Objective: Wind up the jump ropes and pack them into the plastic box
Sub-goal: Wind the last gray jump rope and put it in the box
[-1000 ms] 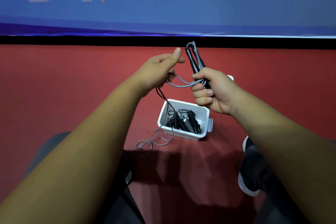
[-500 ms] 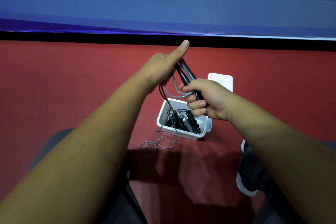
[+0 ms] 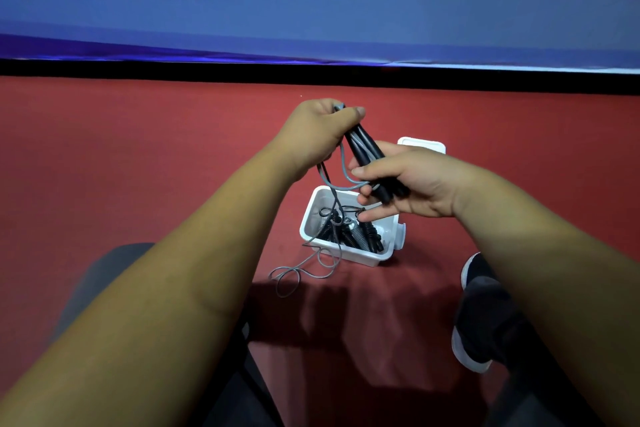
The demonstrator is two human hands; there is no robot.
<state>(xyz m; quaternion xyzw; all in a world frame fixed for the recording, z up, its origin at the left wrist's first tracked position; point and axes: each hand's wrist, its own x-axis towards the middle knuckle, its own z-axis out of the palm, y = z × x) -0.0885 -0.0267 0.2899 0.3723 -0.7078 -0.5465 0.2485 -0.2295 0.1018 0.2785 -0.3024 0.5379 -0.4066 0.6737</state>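
Loosely, right hand (image 3: 415,184) grip round handles (image 3: 367,149)

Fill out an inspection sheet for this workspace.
Surface: red floor.
Job's things: white plastic box on the floor, open, wound ropes inside; black rope handles held above it.
Clutter: white lid behind the box.
Grippers: left hand grips the handles' top end; right hand grips them lower.
Cables: grey cord hangs from the hands, loose loops on the floor beside the box.
Surroundings: blue banner, dark shoe.
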